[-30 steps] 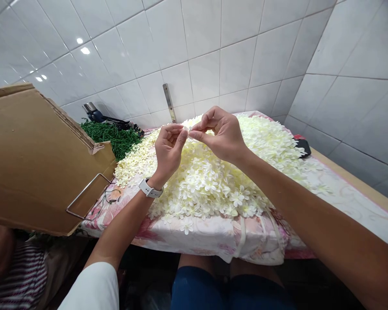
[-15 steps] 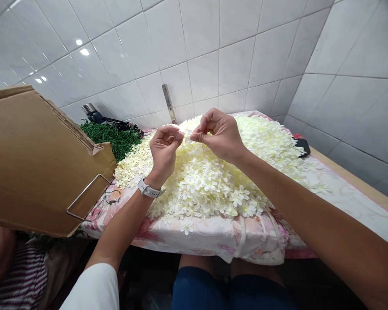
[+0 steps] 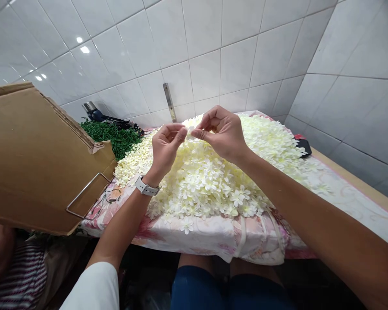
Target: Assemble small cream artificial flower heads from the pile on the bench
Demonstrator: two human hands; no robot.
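Observation:
My left hand and my right hand are raised over a large heap of white and pale yellow artificial flowers. Their pinched fingertips almost meet. Between them is a small white petal piece, held by both hands; its exact shape is hard to make out against the heap. A watch with a pale strap is on my left wrist. To the left of the big heap lies a spread of smaller cream blossoms.
A cardboard box stands at the left, with a wire frame by its edge. Green stems lie behind it. A black object is at the right. Part of another person shows at the lower left. The table has a floral cloth.
My left fingertips have shifted slightly right, the thumb now raised against the index finger. My right hand has turned a little and stays pinched. The white piece is still between them.

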